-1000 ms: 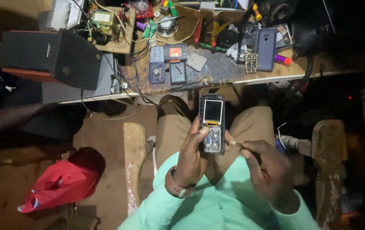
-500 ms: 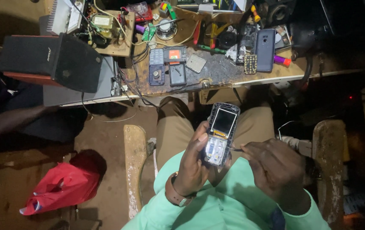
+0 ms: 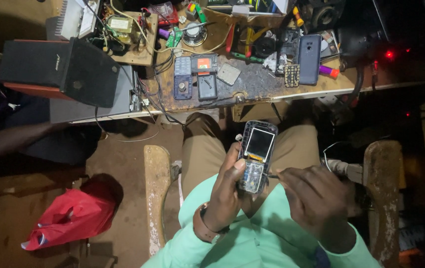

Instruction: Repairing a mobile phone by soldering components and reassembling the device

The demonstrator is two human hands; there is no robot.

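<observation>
So your left hand (image 3: pixel 227 191) has a full grip around the opened-up phone (image 3: pixel 255 156), thumb laid across its front edge and the fingers wrapped behind, holding it upright over your lap with the pale screen end pointing away from you. Your right hand (image 3: pixel 316 201) is pinched down narrow on a thin tool (image 3: pixel 273 175), and the tip of that tool touches the right side of the phone, about level with your left thumb. Just below the grip is your mint green shirt (image 3: pixel 252 238), and there's a brown watch strap (image 3: pixel 203 228) on your left wrist. Beyond the phone, past your knees in the tan trousers (image 3: pixel 202 144), sits the desk (image 3: pixel 252 89), with a dark blue phone (image 3: pixel 309 58) lying flat, a loose keypad (image 3: pixel 292 75) just beside it, and a couple more stripped handsets (image 3: pixel 195 77) further left. Way off to the left of your grip there's a black speaker box (image 3: pixel 59 69), and a red plastic bag (image 3: pixel 68 218) lies on the floor down near your left elbow.
</observation>
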